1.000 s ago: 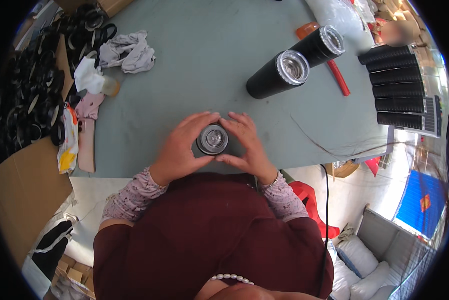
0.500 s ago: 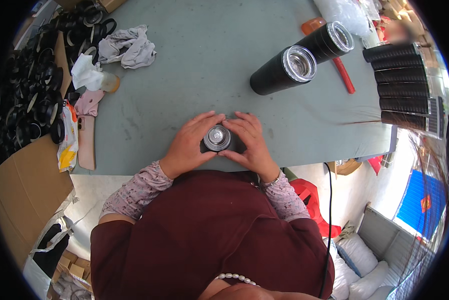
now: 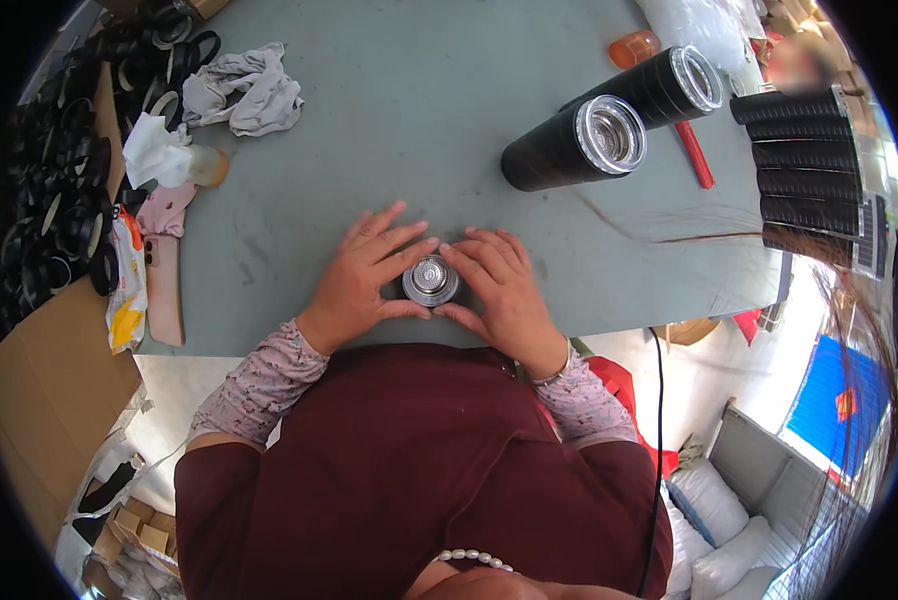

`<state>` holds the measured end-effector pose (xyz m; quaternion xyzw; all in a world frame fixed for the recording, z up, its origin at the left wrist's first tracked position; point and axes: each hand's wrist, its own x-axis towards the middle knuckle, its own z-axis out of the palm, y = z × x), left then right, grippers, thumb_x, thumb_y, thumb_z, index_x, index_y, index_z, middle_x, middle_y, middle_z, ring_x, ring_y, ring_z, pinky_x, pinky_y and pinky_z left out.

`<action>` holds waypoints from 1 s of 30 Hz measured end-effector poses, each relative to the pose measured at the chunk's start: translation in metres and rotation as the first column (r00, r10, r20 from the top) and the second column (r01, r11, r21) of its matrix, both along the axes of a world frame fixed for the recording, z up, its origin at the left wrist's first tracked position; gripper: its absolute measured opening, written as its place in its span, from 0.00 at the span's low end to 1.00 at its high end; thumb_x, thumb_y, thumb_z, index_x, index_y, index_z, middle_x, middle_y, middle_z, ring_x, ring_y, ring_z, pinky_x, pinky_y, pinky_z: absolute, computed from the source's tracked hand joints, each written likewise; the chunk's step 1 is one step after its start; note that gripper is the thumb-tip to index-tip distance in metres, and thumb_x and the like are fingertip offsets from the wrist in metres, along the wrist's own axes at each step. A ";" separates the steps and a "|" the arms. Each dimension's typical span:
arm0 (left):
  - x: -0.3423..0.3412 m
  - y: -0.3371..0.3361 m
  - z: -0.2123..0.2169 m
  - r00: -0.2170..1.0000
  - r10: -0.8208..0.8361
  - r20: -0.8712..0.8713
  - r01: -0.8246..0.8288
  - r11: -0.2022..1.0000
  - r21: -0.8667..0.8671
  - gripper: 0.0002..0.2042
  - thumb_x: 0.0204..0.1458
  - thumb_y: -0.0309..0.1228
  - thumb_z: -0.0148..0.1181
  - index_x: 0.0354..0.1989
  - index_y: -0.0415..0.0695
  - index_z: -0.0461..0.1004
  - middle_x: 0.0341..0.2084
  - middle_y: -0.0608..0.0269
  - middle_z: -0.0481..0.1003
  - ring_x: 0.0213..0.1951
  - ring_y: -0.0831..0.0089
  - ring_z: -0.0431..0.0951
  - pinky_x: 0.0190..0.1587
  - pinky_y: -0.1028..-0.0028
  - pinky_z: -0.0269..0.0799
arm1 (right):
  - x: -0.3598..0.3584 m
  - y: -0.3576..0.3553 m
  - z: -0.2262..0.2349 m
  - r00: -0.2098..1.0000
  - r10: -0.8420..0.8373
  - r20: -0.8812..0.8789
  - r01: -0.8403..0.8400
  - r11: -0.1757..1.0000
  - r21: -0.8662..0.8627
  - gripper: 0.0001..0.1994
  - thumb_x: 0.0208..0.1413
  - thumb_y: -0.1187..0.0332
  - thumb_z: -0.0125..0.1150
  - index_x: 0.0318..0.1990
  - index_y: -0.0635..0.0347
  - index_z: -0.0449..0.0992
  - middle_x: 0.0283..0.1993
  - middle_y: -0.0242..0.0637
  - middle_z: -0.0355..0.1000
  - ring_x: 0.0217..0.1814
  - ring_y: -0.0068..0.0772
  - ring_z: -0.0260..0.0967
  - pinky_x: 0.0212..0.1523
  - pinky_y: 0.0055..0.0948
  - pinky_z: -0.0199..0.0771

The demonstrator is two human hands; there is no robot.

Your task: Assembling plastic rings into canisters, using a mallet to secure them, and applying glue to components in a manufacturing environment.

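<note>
Between my hands, near the front edge of the table, stands a tumbler [image 3: 431, 281] seen from straight above. Its round clear rim and shiny metal inside show; the body below is hidden. My left hand [image 3: 367, 268] curves round its left side, with thumb and index finger at the rim and the other fingers spread. On the opposite side my right hand [image 3: 501, 285] cups the rim between bent fingers and thumb. Farther back on the right, two more black tumblers lean in view, a nearer tumbler [image 3: 559, 155] and a farther tumbler [image 3: 659, 88], both with clear rims.
A red-handled tool [image 3: 695, 155] lies behind the tumblers. Several black cylinders [image 3: 804, 160] line the right edge. At left are a crumpled grey cloth [image 3: 244, 90], a small jar [image 3: 209, 167], a phone [image 3: 165, 290] and a heap of black rings [image 3: 44, 200].
My left hand's fingers have spread farther apart and its thumb has straightened. The right hand stays at the rim. The whole view has shifted slightly.
</note>
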<state>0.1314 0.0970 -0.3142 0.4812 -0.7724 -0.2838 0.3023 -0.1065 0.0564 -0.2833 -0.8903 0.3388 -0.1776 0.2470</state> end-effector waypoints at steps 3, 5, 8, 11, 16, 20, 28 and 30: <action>0.002 -0.001 0.006 0.985 0.029 0.169 -0.018 0.998 -0.067 0.40 0.37 0.57 0.70 0.61 0.52 0.74 0.59 0.61 0.72 0.69 0.56 0.61 0.70 0.46 0.52 | 0.000 -0.003 -0.002 1.000 0.012 0.005 -0.012 1.000 0.014 0.36 0.39 0.62 0.76 0.60 0.58 0.71 0.55 0.40 0.69 0.64 0.48 0.63 0.66 0.52 0.61; 0.003 -0.003 0.003 0.987 0.022 0.158 -0.008 0.996 -0.091 0.39 0.39 0.58 0.69 0.61 0.51 0.74 0.56 0.62 0.74 0.68 0.59 0.64 0.70 0.46 0.52 | -0.001 -0.004 -0.004 1.000 0.018 0.021 -0.019 0.999 0.035 0.36 0.39 0.62 0.76 0.60 0.58 0.71 0.55 0.40 0.70 0.64 0.48 0.64 0.66 0.52 0.61; 0.003 -0.002 0.005 0.984 -0.030 0.177 0.040 0.998 -0.056 0.38 0.41 0.56 0.69 0.60 0.48 0.74 0.54 0.63 0.74 0.65 0.60 0.67 0.70 0.46 0.53 | -0.003 -0.006 -0.006 0.999 0.037 0.006 -0.038 0.999 0.022 0.36 0.41 0.61 0.75 0.61 0.56 0.71 0.56 0.41 0.70 0.63 0.46 0.66 0.67 0.52 0.61; 0.000 0.003 0.000 0.999 0.044 0.027 -0.043 0.998 -0.041 0.37 0.41 0.51 0.72 0.59 0.45 0.74 0.52 0.61 0.75 0.62 0.60 0.71 0.68 0.49 0.59 | -0.004 -0.008 -0.015 0.997 0.072 0.014 -0.073 0.994 0.087 0.35 0.42 0.61 0.75 0.62 0.54 0.72 0.56 0.41 0.71 0.62 0.43 0.67 0.67 0.52 0.61; 0.003 0.005 -0.003 0.992 0.061 -0.113 -0.069 0.995 -0.066 0.35 0.39 0.45 0.76 0.57 0.43 0.75 0.51 0.59 0.75 0.60 0.58 0.74 0.64 0.52 0.67 | -0.003 -0.008 -0.026 0.991 0.047 0.125 -0.057 0.995 0.077 0.34 0.43 0.60 0.75 0.62 0.53 0.72 0.56 0.38 0.71 0.61 0.40 0.68 0.68 0.52 0.59; 0.004 0.004 -0.009 0.979 0.094 -0.181 -0.099 0.995 -0.023 0.34 0.38 0.43 0.77 0.56 0.43 0.76 0.50 0.60 0.75 0.61 0.53 0.72 0.63 0.51 0.66 | 0.003 -0.015 -0.016 0.993 0.027 0.118 -0.047 0.984 0.174 0.34 0.44 0.60 0.75 0.61 0.53 0.72 0.56 0.38 0.71 0.63 0.41 0.67 0.68 0.52 0.59; 0.005 0.009 0.004 0.984 0.176 0.024 -0.177 0.979 0.100 0.33 0.38 0.50 0.75 0.57 0.56 0.77 0.53 0.66 0.72 0.68 0.54 0.61 0.70 0.42 0.46 | 0.008 -0.008 -0.013 0.994 -0.058 0.097 0.030 0.965 0.260 0.34 0.41 0.64 0.77 0.59 0.56 0.73 0.60 0.41 0.69 0.66 0.47 0.64 0.70 0.54 0.55; 0.005 0.012 0.003 0.982 0.182 0.042 -0.186 0.976 0.109 0.33 0.39 0.52 0.74 0.58 0.58 0.77 0.53 0.66 0.72 0.68 0.55 0.61 0.71 0.42 0.43 | 0.009 -0.006 -0.012 0.994 -0.053 0.091 0.024 0.957 0.290 0.34 0.42 0.64 0.77 0.59 0.56 0.72 0.60 0.41 0.70 0.66 0.47 0.64 0.71 0.54 0.55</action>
